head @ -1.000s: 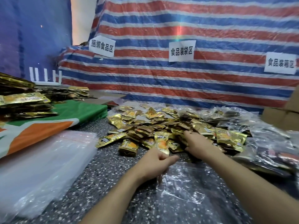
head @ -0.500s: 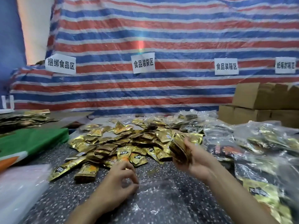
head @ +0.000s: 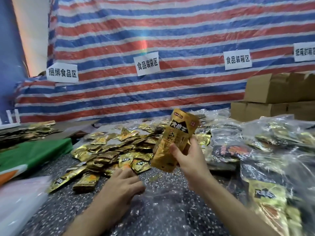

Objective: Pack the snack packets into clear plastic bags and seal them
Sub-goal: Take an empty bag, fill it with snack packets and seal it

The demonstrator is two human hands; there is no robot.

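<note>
A heap of snack packets (head: 109, 150) lies mid-surface (head: 71, 201). Filled plastic bags (head: 272, 150) lie to its right, with cardboard boxes (head: 272, 99) behind them. An empty plastic bag (head: 167, 210) lies before the heap, and a stack of empty bags (head: 18, 201) sits at the near left.

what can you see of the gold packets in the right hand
The gold packets are a small stack of shiny foil sachets, the front one facing the camera with a black label in white characters and a small red mark near its top corner. They stand roughly upright, slightly tilted, held above the loose pile on the table. The right hand grips their lower half, digits curled onto both sides. The count cannot be told.
</note>
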